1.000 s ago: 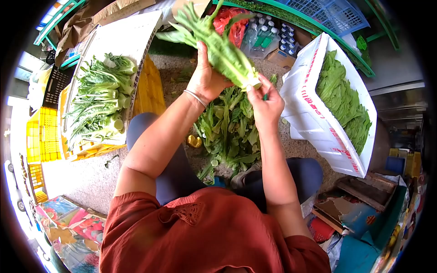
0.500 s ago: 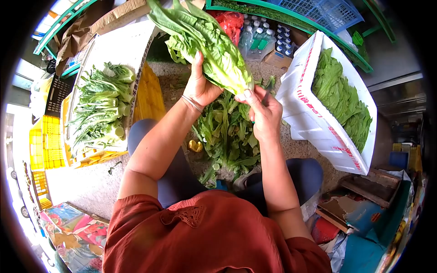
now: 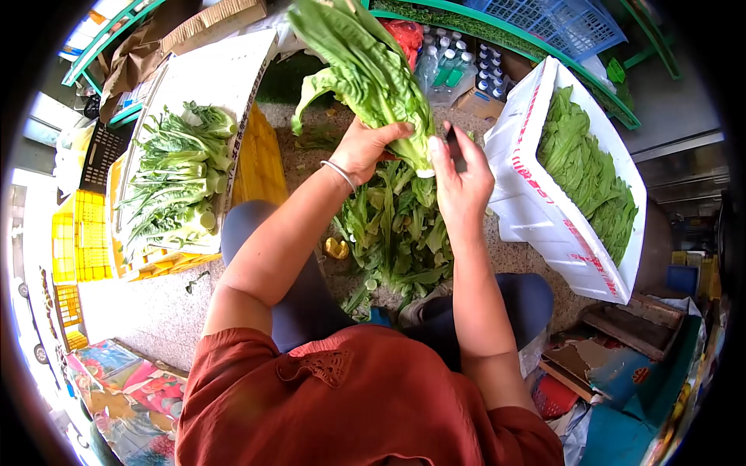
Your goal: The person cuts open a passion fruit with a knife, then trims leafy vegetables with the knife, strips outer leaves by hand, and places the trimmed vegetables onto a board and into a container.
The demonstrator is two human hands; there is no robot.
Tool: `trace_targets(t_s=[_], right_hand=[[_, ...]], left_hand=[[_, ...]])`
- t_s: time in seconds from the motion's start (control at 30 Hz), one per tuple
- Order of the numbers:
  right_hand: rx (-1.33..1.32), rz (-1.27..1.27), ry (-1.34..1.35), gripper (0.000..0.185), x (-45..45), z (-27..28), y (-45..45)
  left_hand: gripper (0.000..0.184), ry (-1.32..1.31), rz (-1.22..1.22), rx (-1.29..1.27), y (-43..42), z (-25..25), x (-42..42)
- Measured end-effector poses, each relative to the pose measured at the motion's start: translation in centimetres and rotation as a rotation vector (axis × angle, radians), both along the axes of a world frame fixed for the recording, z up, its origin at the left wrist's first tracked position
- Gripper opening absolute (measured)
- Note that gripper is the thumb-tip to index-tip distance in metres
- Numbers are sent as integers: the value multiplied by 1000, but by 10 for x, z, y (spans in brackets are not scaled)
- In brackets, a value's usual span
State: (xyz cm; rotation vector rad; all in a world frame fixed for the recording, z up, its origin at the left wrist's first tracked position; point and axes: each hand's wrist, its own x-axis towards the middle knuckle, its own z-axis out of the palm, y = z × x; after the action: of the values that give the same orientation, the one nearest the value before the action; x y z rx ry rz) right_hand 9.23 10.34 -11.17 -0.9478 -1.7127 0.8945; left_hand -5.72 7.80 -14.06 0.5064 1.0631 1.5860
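My left hand (image 3: pixel 365 151) is wrapped round the lower part of a long-leaved head of lettuce (image 3: pixel 371 70), its leaves pointing up and away. Beside the pale cut base, my right hand (image 3: pixel 464 175) holds a small knife (image 3: pixel 455 146); only a dark strip of blade shows between thumb and forefinger, and the handle is hidden in the palm. The right thumb is at the base of the lettuce. Below both hands, a heap of loose leaves (image 3: pixel 392 233) lies on the floor between my legs.
Several lettuce heads (image 3: pixel 183 175) lie on a white board (image 3: pixel 190 66) over a yellow crate (image 3: pixel 260 163) at left. At right, a white foam box (image 3: pixel 519 186) holds green leaves (image 3: pixel 587 167). Bottles (image 3: pixel 451 70) and a blue basket (image 3: pixel 556 27) are at the back.
The lettuce has turned more upright and shifted slightly right. My left hand has moved its grip towards the base, thumb now across it. My right hand has drawn slightly right.
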Motion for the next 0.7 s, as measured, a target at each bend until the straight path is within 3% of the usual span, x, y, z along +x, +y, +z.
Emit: trace_targets(t_s=[0.1, 0.13, 0.2, 0.23, 0.3, 0.37, 0.4, 0.47, 0.53, 0.57, 0.67, 0.7], right_hand=[[125, 219, -112, 43, -21, 5, 12], [148, 246, -250, 42, -26, 17, 8], [179, 307, -469, 42, -40, 29, 5], [88, 324, -564, 44, -46, 36, 3], [160, 283, -746, 46, -59, 32, 7], [169, 251, -770, 44, -68, 26, 9], [174, 212, -793, 43, -71, 24, 8], [194, 194, -767, 40, -74, 22, 6], [287, 91, -728, 30, -77, 19, 5], [290, 99, -727, 30, -78, 18, 5], [329, -60, -402, 23, -81, 34, 6], [341, -17, -177, 25, -84, 31, 16]], left_hand=[[53, 116, -14, 41, 6, -18, -1], [59, 166, 108, 170, 8, -19, 4], [41, 539, 10, 95, 9, -25, 1], [38, 312, 9, 172, 11, -31, 0], [37, -162, 14, 311, 13, -37, 1], [39, -706, 170, 202, 19, -35, 1], [39, -374, 175, 372, 38, -90, -9], [33, 271, 214, 286, 51, -126, -19], [28, 570, 252, 32, 42, -112, -16], [35, 1002, 316, -13, 36, -108, -15], [57, 1375, 368, 57, 40, -128, -13], [60, 1036, 375, 51, 32, -103, -1]])
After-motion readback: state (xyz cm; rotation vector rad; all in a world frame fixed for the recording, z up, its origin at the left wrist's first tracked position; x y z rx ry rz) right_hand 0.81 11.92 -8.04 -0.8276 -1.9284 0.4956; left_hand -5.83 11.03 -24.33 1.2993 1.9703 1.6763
